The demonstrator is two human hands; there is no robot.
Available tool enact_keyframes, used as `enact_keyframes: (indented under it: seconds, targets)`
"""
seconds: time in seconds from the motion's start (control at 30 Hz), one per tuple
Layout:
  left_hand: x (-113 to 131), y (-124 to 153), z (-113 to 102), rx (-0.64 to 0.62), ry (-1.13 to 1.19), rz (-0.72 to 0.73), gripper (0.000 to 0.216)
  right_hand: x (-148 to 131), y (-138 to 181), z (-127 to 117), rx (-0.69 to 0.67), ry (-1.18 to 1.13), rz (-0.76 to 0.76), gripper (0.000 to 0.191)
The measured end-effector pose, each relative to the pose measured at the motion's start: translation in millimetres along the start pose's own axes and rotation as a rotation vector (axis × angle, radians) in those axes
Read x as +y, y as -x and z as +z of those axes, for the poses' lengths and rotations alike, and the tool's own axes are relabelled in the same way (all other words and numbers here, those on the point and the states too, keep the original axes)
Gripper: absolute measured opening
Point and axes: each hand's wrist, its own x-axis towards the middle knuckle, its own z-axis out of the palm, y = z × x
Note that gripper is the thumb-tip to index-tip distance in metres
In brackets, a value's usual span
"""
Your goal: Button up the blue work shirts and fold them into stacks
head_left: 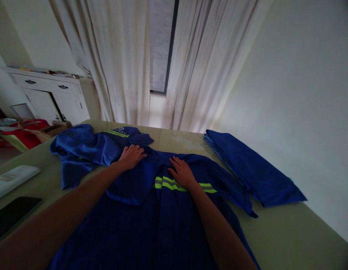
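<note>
Both forearms reach forward from the bottom edge, roughly parallel, wrists low and palms down. The left hand lies flat with its fingers loosely spread and pointing ahead and a little to the right; it rests on the upper part of the blue work jacket that is laid out under both arms on the pale table. The right hand is also flat and open, fingers slightly apart and angled ahead and to the left, its heel on the yellow reflective stripe that crosses the jacket's chest. Neither hand pinches or grips cloth; both simply press on the fabric, as far as the dim light lets one tell.

Just left of the left hand and touching it lies a crumpled blue garment with its own yellow stripe. Well to the right of the right hand, apart from it, lies a folded blue garment. Far left of the left forearm lie a white remote and a dark phone. Ahead of both hands hang pale curtains, with a white cabinet off to the left.
</note>
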Motion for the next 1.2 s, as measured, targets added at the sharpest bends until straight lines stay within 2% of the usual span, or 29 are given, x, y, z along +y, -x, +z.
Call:
enact_keyframes:
  seconds: [0.1,0.17,0.23,0.33,0.4,0.5,0.6,0.67,0.8,0.83,0.9,0.97,1.03,1.13,1.2]
  targets:
    - [-20,-8,-1,0.016,0.016,0.006,0.039,1,0,1,0.018,-0.006,-0.003,0.059]
    - [-27,-6,5,0.034,0.055,0.068,0.039,0,0,1,0.017,-0.010,0.001,0.058]
    - [-29,1,14,0.120,0.108,0.090,0.044,-1,0,0,0.016,-0.014,0.010,0.058]
    - [-37,15,27,0.244,0.151,0.029,0.050,-2,0,0,0.014,-0.018,0.017,0.058]
    - [-48,17,30,0.217,0.153,0.000,0.048,-3,-1,0,0.016,-0.016,0.018,0.058]
    - [-63,6,28,0.185,0.202,-0.051,0.042,-4,-1,0,0.016,-0.013,0.026,0.059]
    - [-62,2,19,0.292,0.313,-0.118,0.051,-4,0,-1,0.015,-0.020,0.016,0.059]
    - [-53,19,12,0.282,0.373,-0.050,0.059,-3,0,-1,0.017,-0.024,0.015,0.058]
    - [-39,96,1,-0.016,0.273,0.303,0.092,-2,0,-1,0.013,-0.022,0.025,0.058]
    - [-39,117,-1,-0.074,0.229,0.357,0.092,-2,0,0,0.013,-0.020,0.025,0.059]
    - [-44,151,-3,-0.080,0.183,0.375,0.079,-2,-1,0,0.010,-0.014,0.024,0.059]
    - [-51,170,-2,-0.025,0.163,0.346,0.067,-3,-2,1,0.005,-0.009,0.024,0.059]
    - [-55,176,2,0.049,0.160,0.271,0.062,-3,-2,1,0.003,-0.007,0.027,0.059]
    - [-57,172,6,0.146,0.227,0.026,0.056,-4,-2,0,0.004,-0.014,0.031,0.060]
    - [-57,168,6,0.167,0.293,-0.144,0.055,-4,-1,0,0.006,-0.024,0.031,0.060]
